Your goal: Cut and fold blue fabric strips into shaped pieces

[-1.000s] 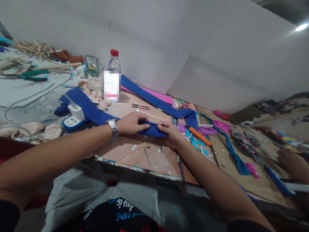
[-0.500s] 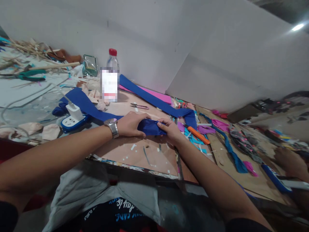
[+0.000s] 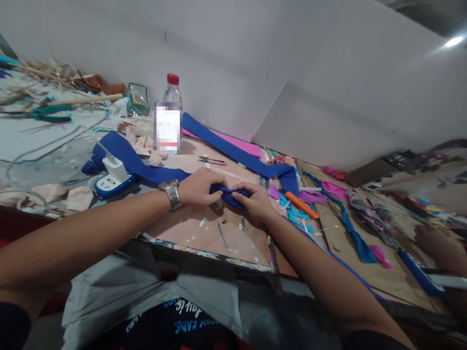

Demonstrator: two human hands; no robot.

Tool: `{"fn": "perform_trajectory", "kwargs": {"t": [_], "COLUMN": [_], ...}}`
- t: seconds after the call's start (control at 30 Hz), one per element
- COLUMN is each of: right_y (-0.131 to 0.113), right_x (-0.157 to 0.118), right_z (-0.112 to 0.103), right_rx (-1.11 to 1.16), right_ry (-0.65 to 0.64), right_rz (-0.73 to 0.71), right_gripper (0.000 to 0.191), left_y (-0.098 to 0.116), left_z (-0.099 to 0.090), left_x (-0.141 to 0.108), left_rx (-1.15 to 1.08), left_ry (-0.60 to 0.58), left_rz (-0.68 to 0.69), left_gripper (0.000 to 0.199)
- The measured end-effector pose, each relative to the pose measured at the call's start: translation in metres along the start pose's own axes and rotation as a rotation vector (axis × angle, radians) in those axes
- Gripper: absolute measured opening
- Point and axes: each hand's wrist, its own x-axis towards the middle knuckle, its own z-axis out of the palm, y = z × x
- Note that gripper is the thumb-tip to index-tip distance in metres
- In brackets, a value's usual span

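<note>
A long blue fabric strip (image 3: 155,174) runs from the left of the table into my hands, where part of it is bunched and folded. My left hand (image 3: 200,188) is closed on it, thumb and fingers pinching the fold. Close beside it, my right hand (image 3: 253,200) grips the other end of the bunched part, its thumb pressed on top. Just beyond my hands lie small thread snips (image 3: 212,161). Another length of blue strip (image 3: 233,151) stretches along the wall and bends down at the right; whether it joins the held one is hidden.
A white plug sits in a blue-white power socket (image 3: 115,184) at left. Behind stands a bottle with a red cap (image 3: 172,79). An orange cutter (image 3: 301,205) lies to the right. Green-handled pliers (image 3: 53,113) rest at far left. Another person's hand (image 3: 440,248) shows at far right.
The blue fabric between my hands has gone from a wider, flat-looking piece to a narrow folded bunch. My fingers have drawn closer together over it.
</note>
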Motion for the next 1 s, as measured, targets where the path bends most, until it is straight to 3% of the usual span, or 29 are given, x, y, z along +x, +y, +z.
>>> {"fn": "perform_trajectory", "kwargs": {"t": [0.2, 0.3, 0.5, 0.73, 1.0], "right_y": [-0.007, -0.006, 0.004, 0.010, 0.021], "right_x": [-0.009, -0.007, 0.006, 0.014, 0.029], "right_z": [0.001, -0.002, -0.012, -0.023, -0.034], "right_rx": [0.208, 0.273, 0.243, 0.175, 0.226], "right_ry": [-0.099, -0.088, -0.096, -0.141, -0.055], "right_rz": [0.274, 0.346, 0.157, 0.116, -0.040], "right_gripper": [0.060, 0.067, 0.064, 0.063, 0.062], "left_y": [-0.003, -0.004, -0.001, -0.002, -0.006], "left_z": [-0.001, -0.002, -0.003, -0.001, -0.004], "left_x": [0.000, 0.001, 0.001, 0.001, 0.001], "left_rx": [-0.088, -0.090, -0.086, -0.065, -0.031], "left_ry": [0.110, 0.124, 0.128, 0.177, 0.226], "left_rz": [-0.184, -0.216, -0.230, -0.245, -0.226], "left_gripper": [0.023, 0.022, 0.020, 0.018, 0.018]}}
